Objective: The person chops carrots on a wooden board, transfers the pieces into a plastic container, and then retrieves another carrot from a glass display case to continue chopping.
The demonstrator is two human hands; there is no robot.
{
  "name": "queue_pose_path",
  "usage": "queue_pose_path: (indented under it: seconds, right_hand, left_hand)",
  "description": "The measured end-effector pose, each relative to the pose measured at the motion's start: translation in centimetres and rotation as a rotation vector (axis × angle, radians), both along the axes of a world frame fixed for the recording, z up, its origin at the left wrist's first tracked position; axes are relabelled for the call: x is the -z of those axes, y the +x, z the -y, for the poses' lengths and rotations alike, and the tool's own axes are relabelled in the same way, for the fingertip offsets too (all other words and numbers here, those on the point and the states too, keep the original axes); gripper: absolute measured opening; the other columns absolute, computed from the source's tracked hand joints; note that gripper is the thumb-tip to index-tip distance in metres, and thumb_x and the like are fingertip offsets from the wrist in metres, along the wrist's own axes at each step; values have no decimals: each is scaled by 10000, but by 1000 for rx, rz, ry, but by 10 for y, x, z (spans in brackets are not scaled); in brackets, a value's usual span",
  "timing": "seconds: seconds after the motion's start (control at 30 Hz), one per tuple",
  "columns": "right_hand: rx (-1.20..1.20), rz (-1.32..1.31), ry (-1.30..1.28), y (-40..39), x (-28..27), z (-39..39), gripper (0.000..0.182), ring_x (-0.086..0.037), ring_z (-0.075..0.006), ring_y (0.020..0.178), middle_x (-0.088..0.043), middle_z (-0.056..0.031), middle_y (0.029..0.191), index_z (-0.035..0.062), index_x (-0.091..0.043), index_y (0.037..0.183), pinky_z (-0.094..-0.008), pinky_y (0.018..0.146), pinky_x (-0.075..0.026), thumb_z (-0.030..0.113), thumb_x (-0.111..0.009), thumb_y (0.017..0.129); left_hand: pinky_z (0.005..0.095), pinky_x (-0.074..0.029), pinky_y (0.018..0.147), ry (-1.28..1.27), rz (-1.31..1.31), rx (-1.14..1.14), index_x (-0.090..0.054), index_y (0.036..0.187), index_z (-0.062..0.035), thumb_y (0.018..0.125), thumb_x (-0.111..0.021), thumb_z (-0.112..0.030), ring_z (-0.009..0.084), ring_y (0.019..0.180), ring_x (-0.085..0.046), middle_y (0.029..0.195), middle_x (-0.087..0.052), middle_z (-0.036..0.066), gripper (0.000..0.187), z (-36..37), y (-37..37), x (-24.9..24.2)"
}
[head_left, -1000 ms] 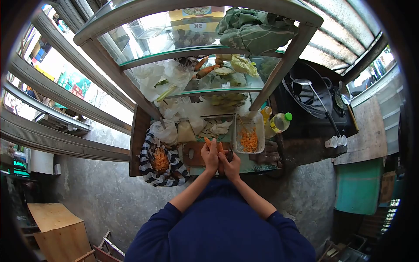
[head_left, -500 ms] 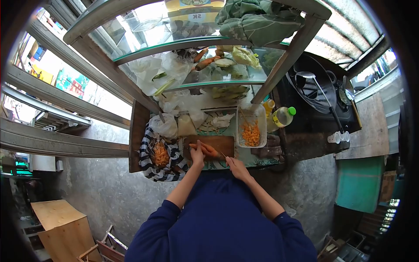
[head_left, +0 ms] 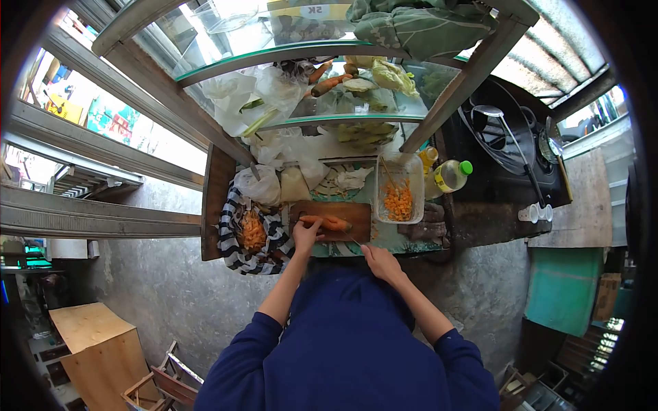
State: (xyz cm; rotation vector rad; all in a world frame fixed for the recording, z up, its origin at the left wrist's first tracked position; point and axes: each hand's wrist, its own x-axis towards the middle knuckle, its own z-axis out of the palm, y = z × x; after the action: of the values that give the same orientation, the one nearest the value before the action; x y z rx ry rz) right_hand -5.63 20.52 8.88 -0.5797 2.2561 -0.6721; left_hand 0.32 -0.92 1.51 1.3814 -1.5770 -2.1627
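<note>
A carrot (head_left: 334, 223) lies lengthwise on the wooden cutting board (head_left: 319, 207). My left hand (head_left: 306, 236) grips its left part from the near side, fingers over the top. My right hand (head_left: 382, 262) is closed around a knife (head_left: 352, 239), whose thin blade points up and left toward the carrot's right end, over the board's near edge. Just beyond the board's right side stands a clear plastic tub (head_left: 419, 206) with chopped orange carrot pieces (head_left: 398, 200) inside. To the left, orange peelings (head_left: 252, 231) are heaped on a black-and-white checked cloth (head_left: 229, 236).
Plastic bags (head_left: 258, 183) sit behind the board. Right of the tub is a bottle with a green cap (head_left: 452, 177). A glass-shelved cabinet (head_left: 295, 51) with vegetables rises ahead. Farther right, a wok (head_left: 504, 144) with a ladle (head_left: 504, 130) rests on a black stove.
The knife has come away from the carrot's right end, toward me. My left hand's fingers have shifted on the carrot, and the view has tilted slightly.
</note>
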Motion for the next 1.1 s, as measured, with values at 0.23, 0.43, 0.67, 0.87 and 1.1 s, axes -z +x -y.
queue_pose_path:
  seconds: [0.23, 0.43, 0.67, 0.87, 1.1]
  right_hand:
    - [73, 80, -53, 1, 20, -11, 494, -536, -430, 840, -586, -252, 830, -11, -550, 876, -491, 723, -399, 403, -286, 926]
    - [111, 133, -209, 10, 51, 8, 485, -512, -439, 817, -564, -242, 790, -16, -516, 826, -452, 704, -385, 387, -269, 937]
    - [186, 128, -244, 12, 55, 16, 463, -499, -445, 838, -550, -259, 824, -22, -501, 833, -461, 704, -378, 369, -276, 941]
    - [148, 52, -179, 11, 48, 13, 455, -489, -454, 870, -551, -272, 856, -17, -511, 854, -484, 715, -375, 370, -286, 937]
    - [115, 37, -91, 8, 45, 5, 475, -517, -446, 867, -577, -260, 872, 15, -543, 940, -494, 728, -396, 413, -284, 925]
  left_hand:
    - [296, -488, 476, -464, 182, 550, -529, 864, -4, 706, -734, -273, 168, 623, -597, 761, -597, 81, 374, 17, 22, -15]
    - [397, -484, 553, -1089, 79, 627, -503, 796, -19, 654, -718, -429, 346, 660, -598, 670, -589, 147, 484, -10, 33, -13]
    - [424, -488, 515, -1051, 249, 653, -466, 892, -43, 718, -652, -451, 354, 621, -611, 636, -594, 166, 480, -29, 21, -17]
    - [432, -489, 500, -1136, 209, 672, -458, 967, -48, 737, -638, -409, 361, 594, -607, 618, -597, 167, 464, -31, 17, -10]
    - [377, -472, 581, -1329, 126, 592, -505, 952, -60, 721, -635, -428, 290, 777, -556, 871, -504, 116, 454, -33, 11, -6]
